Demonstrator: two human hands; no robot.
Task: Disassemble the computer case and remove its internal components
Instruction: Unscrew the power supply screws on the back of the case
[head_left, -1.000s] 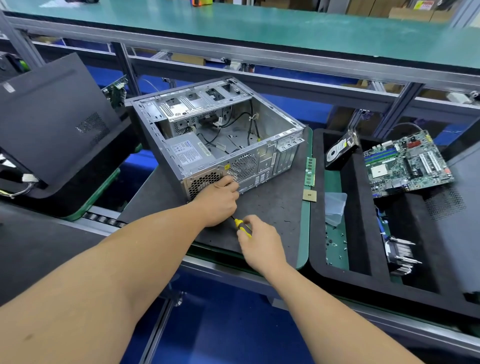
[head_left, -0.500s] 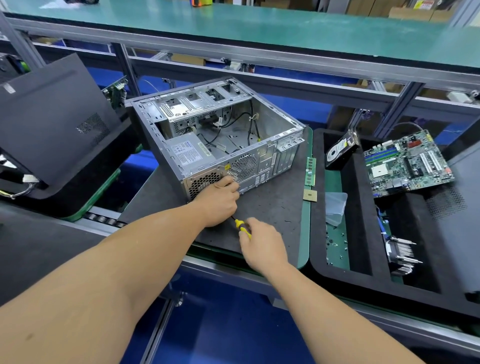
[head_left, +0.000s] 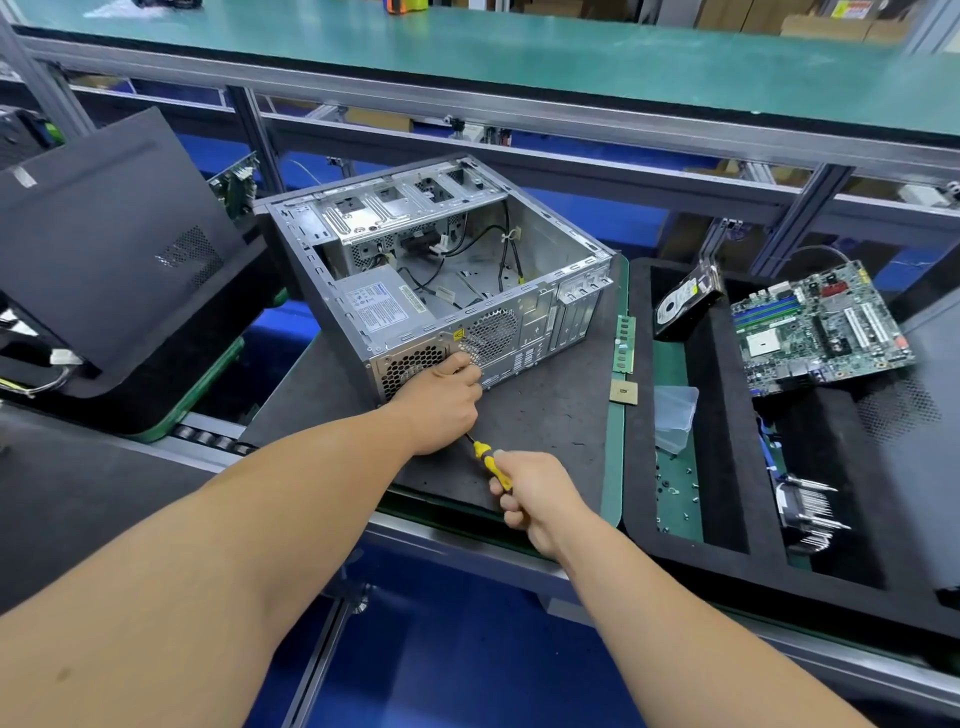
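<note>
Nearest, the right hand (head_left: 540, 496) grips the yellow screwdriver (head_left: 487, 460), its shaft pointing up and left under the left hand (head_left: 441, 402). That hand curls at the tip, against the rear panel of the computer case (head_left: 441, 291), which stands on the dark mat (head_left: 545, 415) towards its far left corner; its grasp is hidden.

Open grey metal computer case (head_left: 441, 291) on dark mat (head_left: 545, 415), frame centre. Boxy grey power supply (head_left: 382, 304) inside case, near-left corner. Green memory stick (head_left: 624, 343) and small square processor chip (head_left: 623, 391) right of case. Green motherboard (head_left: 821, 325) in black foam tray (head_left: 727, 415), frame right. Black side panel (head_left: 109, 228) at left.
</note>
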